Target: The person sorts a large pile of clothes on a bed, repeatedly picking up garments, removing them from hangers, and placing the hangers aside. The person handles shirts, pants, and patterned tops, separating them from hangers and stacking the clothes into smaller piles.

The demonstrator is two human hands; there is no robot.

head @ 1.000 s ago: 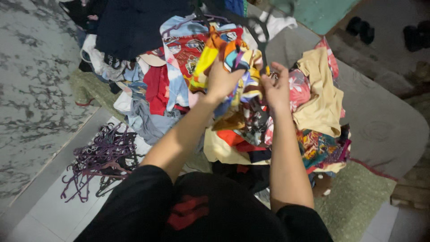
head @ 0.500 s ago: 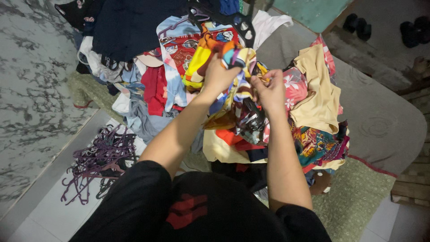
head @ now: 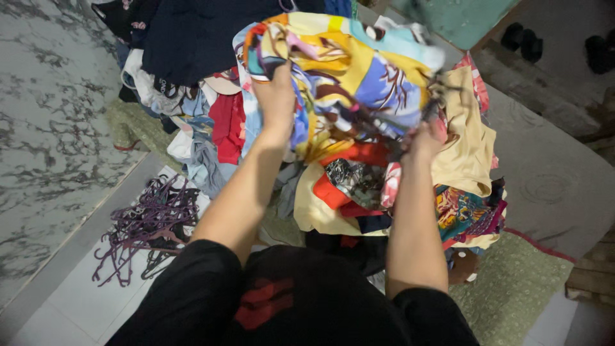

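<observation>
A bright patterned garment (head: 349, 70) in yellow, blue and orange is lifted above a heap of mixed clothes (head: 359, 186). My left hand (head: 277, 96) grips its left side, fingers buried in the fabric. My right hand (head: 428, 138) holds its lower right part, where a dark hanger seems caught in the blurred cloth. Both forearms reach up from my black shirt (head: 288, 301). A pale yellow garment (head: 467, 141) lies on the heap just right of my right hand.
A tangle of purple and dark hangers (head: 150, 224) lies on the white tiles at lower left. Marbled grey flooring (head: 51, 128) fills the left. A dark navy garment (head: 198, 38) tops the pile's back. A grey mat (head: 551, 186) and dark shoes (head: 528, 38) lie right.
Both hands have raised the patterned garment off the heap and spread it wider. The view has moved closer to the pile.
</observation>
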